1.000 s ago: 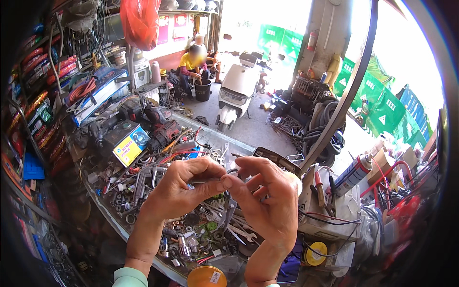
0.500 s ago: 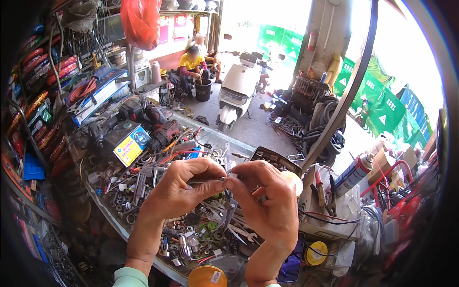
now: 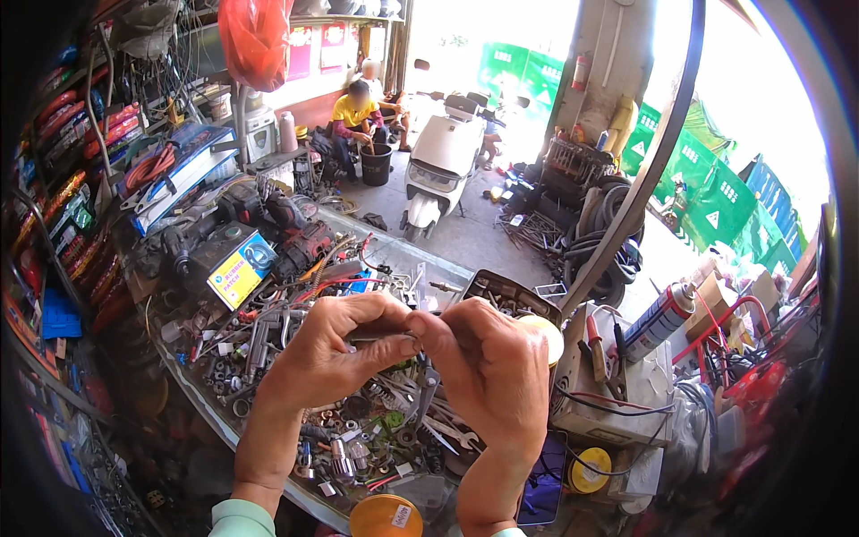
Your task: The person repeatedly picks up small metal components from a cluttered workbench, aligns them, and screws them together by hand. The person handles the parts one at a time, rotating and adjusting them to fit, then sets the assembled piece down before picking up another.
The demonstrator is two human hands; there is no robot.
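Above a glass-topped workbench (image 3: 210,394) crowded with loose hardware, my two hands meet at the fingertips. My left hand (image 3: 333,358) comes in from the lower left, thumb and index finger pinched together. My right hand (image 3: 492,371) presses its thumb and curled fingers against the left fingertips. Whatever small thing they hold between them is hidden by the fingers. Beneath the hands lie sockets (image 3: 343,461), nuts, washers, an open-end wrench (image 3: 467,438) and other small metal parts.
An open parts case (image 3: 501,291) sits beyond my right hand. Right of it, a spray can (image 3: 660,322) and red-handled pliers (image 3: 596,347) rest on a pale box. A yellow round lid (image 3: 386,517) is at the near edge. Beyond stand a white scooter (image 3: 438,170) and a seated person (image 3: 355,116).
My right thumb and fingers have shifted up and left over the left fingertips. A small pale bit that showed between the fingers is now covered.
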